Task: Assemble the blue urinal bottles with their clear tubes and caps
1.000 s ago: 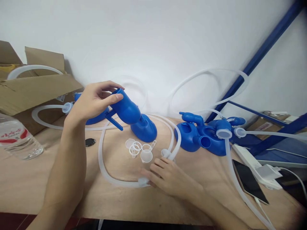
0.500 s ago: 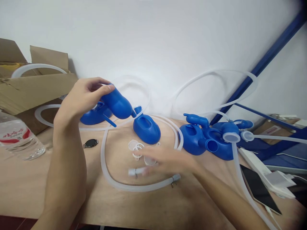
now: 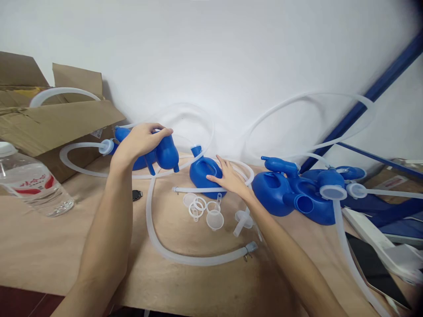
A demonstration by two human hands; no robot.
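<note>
My left hand (image 3: 145, 140) is closed over a rounded blue plastic piece (image 3: 167, 152) with a short spout pointing down. Behind it, partly covered by that hand, lies a blue bottle (image 3: 140, 164). At the middle, a blue handled bottle (image 3: 200, 174) stands with its neck tilted up and to the left. My right hand (image 3: 231, 178) is at this bottle's right side, fingers stretched apart, thumb over its front. A clear tube end (image 3: 193, 189) lies across the bottle's front, running under the right hand. Clear rings (image 3: 197, 208) and a clear cap (image 3: 215, 219) lie in front.
More blue bottles (image 3: 274, 193) with tubes sit to the right, beside a phone (image 3: 376, 268) and a white power strip (image 3: 370, 233). At left are a cardboard box (image 3: 62, 127), a water bottle (image 3: 36, 185) and a watch (image 3: 137, 195). A clipped tube end (image 3: 251, 247) lies near the front.
My right hand has moved away from me to the central bottle, and the short clipped tube end has shifted back with it. The left hand's blue piece is lower, its spout now pointing down.
</note>
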